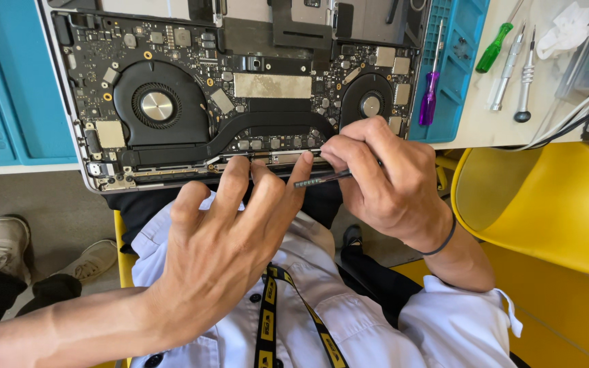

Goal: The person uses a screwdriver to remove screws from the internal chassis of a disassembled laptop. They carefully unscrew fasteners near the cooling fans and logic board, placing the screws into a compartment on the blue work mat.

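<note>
An opened laptop (pixel 172 48) lies bottom-up on a blue mat (pixel 8 102), its circuit board, two round fans and black heat pipe exposed. My left hand (pixel 230 232) rests with spread fingers on the laptop's near edge, fingertips touching the hinge strip. My right hand (pixel 386 180) is closed on a thin dark screwdriver (pixel 322 180), held nearly level with its tip pointing left toward my left fingers, just over the same near edge.
A purple-handled screwdriver (pixel 429 95) lies on the mat's right side. A green-handled (pixel 493 48) and two silver screwdrivers (pixel 525 75) sit on the white table, with cables (pixel 581 112) at right. A yellow chair (pixel 553 204) stands at right; another person's shoes (pixel 5 245) at lower left.
</note>
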